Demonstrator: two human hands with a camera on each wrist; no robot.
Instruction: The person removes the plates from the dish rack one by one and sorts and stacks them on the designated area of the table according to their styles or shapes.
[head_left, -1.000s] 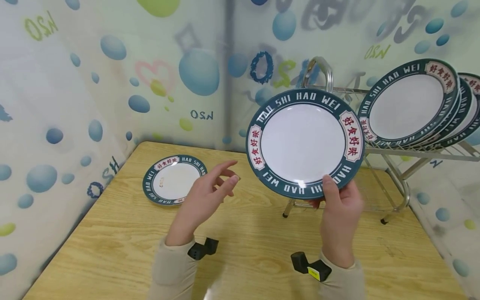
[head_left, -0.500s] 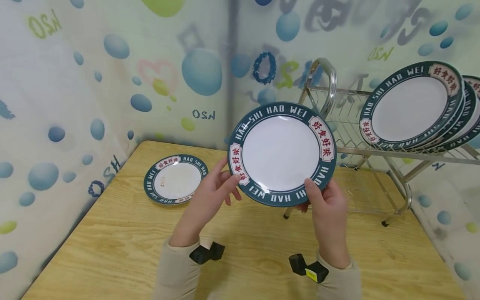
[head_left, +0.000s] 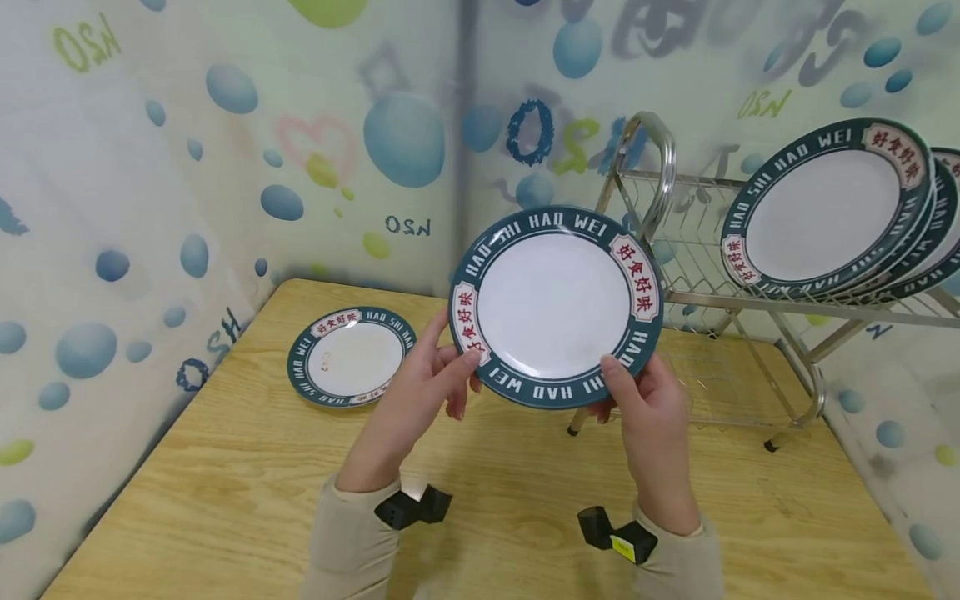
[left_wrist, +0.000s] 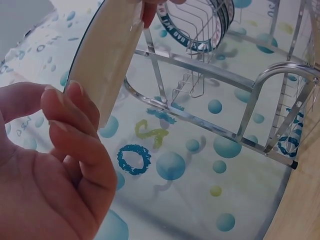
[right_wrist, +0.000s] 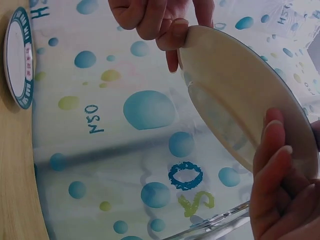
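A white plate (head_left: 553,306) with a green, lettered rim is held up above the table, its face toward the head camera. My right hand (head_left: 651,433) grips its lower right rim, thumb on the front and fingers behind. At the lower left rim, my left hand (head_left: 411,408) pinches the edge between thumb and fingers. The right wrist view shows the plate's cream underside (right_wrist: 225,75) with fingers of both hands on it. On the table at the left lies another plate (head_left: 352,357) of the same design, with a small brownish mark on its white middle.
A metal dish rack (head_left: 697,296) stands at the right rear of the wooden table (head_left: 510,517). Several matching plates (head_left: 821,208) lean in its upper tier. Patterned walls (head_left: 405,142) enclose the table at the back and sides.
My right hand has carried the plate left and slightly down, away from the rack. My left hand, earlier apart from it, has taken hold of its left rim.
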